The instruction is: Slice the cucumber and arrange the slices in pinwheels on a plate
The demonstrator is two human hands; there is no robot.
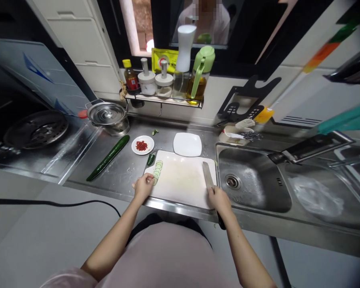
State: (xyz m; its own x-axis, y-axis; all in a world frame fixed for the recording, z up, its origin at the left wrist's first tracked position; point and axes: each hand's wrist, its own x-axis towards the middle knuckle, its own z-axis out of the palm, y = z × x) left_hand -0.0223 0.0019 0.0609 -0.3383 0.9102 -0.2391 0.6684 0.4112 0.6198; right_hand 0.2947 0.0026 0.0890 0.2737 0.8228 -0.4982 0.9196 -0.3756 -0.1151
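My left hand [144, 187] is at the left edge of the white cutting board [180, 180], its fingers closed at the near end of a row of cucumber slices [158, 170]. Whether a slice is pinched between them is hard to make out. In my right hand [220, 201] is a kitchen knife [208, 175], gripped near the handle, its blade lying along the board's right side. A short cucumber piece [151, 160] rests at the board's upper left corner. Further left, a whole cucumber [108, 157] lies on the steel counter.
Behind the board stand a white plate [187, 144] and a small dish of chopped red pieces [142, 145]. A sink [255, 180] adjoins on the right, a lidded steel pot [108, 118] at back left. A rack [165, 99] holds seasoning jars and an oil bottle [200, 76].
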